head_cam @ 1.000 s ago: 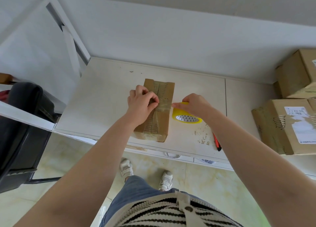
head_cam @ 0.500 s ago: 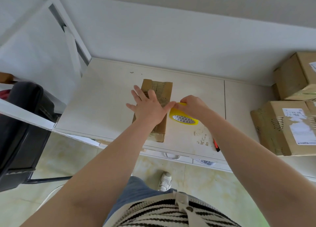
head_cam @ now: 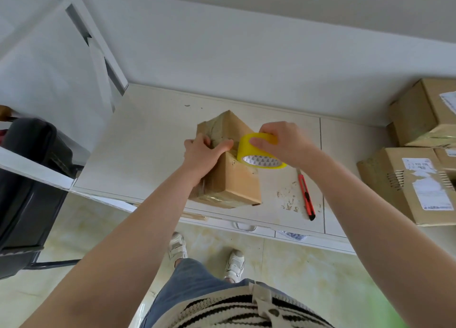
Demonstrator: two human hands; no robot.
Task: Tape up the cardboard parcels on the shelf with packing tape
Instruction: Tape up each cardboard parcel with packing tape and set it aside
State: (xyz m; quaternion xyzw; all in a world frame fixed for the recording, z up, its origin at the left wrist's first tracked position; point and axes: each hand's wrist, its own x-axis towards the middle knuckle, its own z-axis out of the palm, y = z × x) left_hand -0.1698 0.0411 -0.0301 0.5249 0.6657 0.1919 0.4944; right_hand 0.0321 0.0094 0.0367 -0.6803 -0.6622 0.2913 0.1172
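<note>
Left hand point(head_cam: 207, 152) gripping a partly taped parcel point(head_cam: 229, 174), right hand point(head_cam: 283, 142) clutching the tape roll point(head_cam: 256, 152); boxes point(head_cam: 407, 179) at three o'clock waiting, seemingly untouched

No legible text: shipping label point(head_cam: 430, 184) on right cardboard box point(head_cam: 404, 187) too blurred; print inside tape roll point(head_cam: 261, 152) unreadable.

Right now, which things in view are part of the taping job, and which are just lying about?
In the job:
- cardboard parcel, gripped by the left hand
- yellow tape roll, held by the right hand
- stacked boxes on the right
- red utility knife

Lying about:
- black chair
- cardboard scraps on the shelf
</note>
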